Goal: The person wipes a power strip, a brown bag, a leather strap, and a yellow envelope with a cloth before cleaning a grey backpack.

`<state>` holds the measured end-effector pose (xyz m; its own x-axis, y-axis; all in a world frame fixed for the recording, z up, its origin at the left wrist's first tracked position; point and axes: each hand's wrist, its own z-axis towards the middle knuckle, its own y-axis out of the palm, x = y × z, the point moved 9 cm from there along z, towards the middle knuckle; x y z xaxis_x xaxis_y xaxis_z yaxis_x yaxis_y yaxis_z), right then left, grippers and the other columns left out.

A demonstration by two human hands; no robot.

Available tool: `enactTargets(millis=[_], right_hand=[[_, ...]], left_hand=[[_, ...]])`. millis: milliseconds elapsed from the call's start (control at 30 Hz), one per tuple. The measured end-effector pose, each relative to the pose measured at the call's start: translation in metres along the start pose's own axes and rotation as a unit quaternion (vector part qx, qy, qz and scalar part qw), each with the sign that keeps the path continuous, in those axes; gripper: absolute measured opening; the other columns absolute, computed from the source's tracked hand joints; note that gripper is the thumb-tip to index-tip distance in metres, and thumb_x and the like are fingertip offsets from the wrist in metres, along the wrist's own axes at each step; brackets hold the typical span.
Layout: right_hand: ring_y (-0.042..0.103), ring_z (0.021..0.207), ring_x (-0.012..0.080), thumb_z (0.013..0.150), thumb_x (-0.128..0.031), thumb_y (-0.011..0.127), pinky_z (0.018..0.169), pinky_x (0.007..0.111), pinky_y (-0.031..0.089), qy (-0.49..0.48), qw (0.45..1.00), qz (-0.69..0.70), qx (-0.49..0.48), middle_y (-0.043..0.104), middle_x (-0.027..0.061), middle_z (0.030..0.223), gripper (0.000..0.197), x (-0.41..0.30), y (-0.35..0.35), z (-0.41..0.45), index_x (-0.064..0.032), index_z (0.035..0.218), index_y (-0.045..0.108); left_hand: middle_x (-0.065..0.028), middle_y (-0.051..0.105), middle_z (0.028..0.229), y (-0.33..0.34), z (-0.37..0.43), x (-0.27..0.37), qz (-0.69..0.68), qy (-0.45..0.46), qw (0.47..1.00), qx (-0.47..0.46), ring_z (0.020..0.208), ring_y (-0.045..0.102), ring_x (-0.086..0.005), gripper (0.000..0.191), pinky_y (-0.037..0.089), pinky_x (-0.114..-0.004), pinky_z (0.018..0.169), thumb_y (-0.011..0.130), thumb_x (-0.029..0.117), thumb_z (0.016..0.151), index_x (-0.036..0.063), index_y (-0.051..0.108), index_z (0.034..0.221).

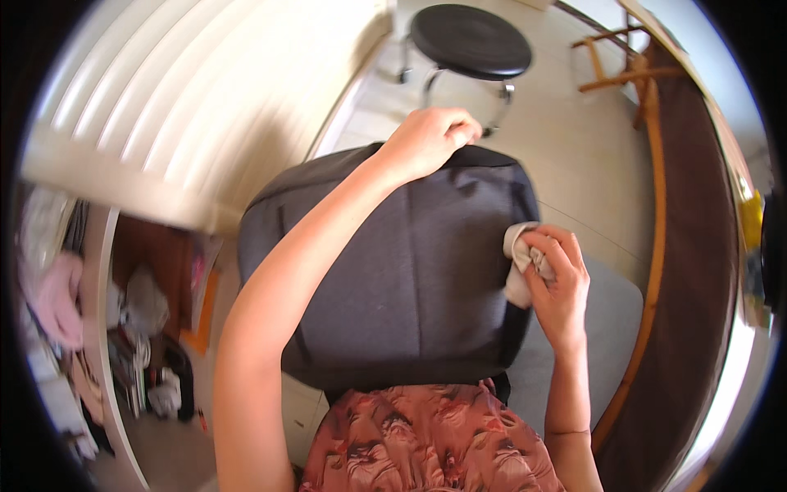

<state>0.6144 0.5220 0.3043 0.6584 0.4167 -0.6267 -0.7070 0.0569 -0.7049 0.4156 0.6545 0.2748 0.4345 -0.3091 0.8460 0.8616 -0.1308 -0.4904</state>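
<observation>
Right before me is a dark grey fabric backpack [369,264], its broad panel facing up and its near end close to my patterned top. My left arm reaches across it. At its far edge my left hand [436,138] has its fingers curled down on the bag; the fingertips are partly hidden. A crumpled off-white cloth [521,270] is bunched in my right hand [562,277]. That cloth presses against the right side of the backpack.
Beyond the bag stands a round black stool [470,40] on casters. A wood-framed piece of furniture with brown fabric [688,258] runs along the right, beside a grey mat [590,320]. On the left are a white slatted panel [184,92] and an open cabinet [114,344] with assorted items.
</observation>
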Motion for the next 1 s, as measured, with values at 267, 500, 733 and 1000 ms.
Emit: enactTargets(millis=[267,500,733,1000], right_hand=[[0.062,0.081,0.0244,0.059,0.003,0.067,0.067,0.035,0.054,-0.193,0.965,0.039,-0.172,0.066,0.0044,0.102,0.04,-0.055,0.069,-0.058,-0.0126,0.096,0.071],[0.061,0.088,0.0212,0.068,-0.006,0.066,0.073,0.033,0.053,-0.342,0.92,-0.065,-0.182,0.064,0.0029,0.101,0.024,-0.074,0.117,-0.022,-0.0114,0.091,0.065],[0.061,0.101,0.03,0.077,0.011,0.059,0.087,0.037,0.05,-0.028,0.996,-0.008,0.084,0.066,0.0099,0.108,0.029,0.032,0.026,0.03,-0.0093,0.096,0.067],[0.059,0.083,0.0089,0.091,0.005,0.057,0.072,0.021,0.049,0.181,0.919,0.349,0.039,0.063,0.0047,0.1,0.025,0.086,0.012,0.042,-0.0058,0.113,0.059]], left_hand=[[-0.0144,0.064,0.122,-0.16,-0.192,-0.049,0.205,-0.14,0.929,0.275,0.117,0.06,-0.0252,0.035,0.046,-0.039,0.102,0.063,0.023,0.094,0.0037,0.06,0.123],[-0.0136,0.061,0.127,-0.142,-0.319,-0.139,-0.056,-0.387,0.838,0.38,0.119,0.055,-0.0221,0.061,0.039,-0.034,0.104,0.052,0.05,0.098,-0.0018,0.055,0.131],[-0.0158,0.058,0.131,-0.124,-0.322,-0.154,-0.222,-0.412,0.847,0.252,0.12,0.055,-0.0242,0.077,0.042,-0.036,0.103,0.068,0.05,0.087,-0.0015,0.047,0.14],[-0.018,0.058,0.131,-0.187,-0.289,-0.073,-0.179,-0.169,0.87,0.427,0.12,0.057,-0.0264,0.088,0.043,-0.036,0.104,0.087,0.005,0.062,-0.0048,0.046,0.14]])
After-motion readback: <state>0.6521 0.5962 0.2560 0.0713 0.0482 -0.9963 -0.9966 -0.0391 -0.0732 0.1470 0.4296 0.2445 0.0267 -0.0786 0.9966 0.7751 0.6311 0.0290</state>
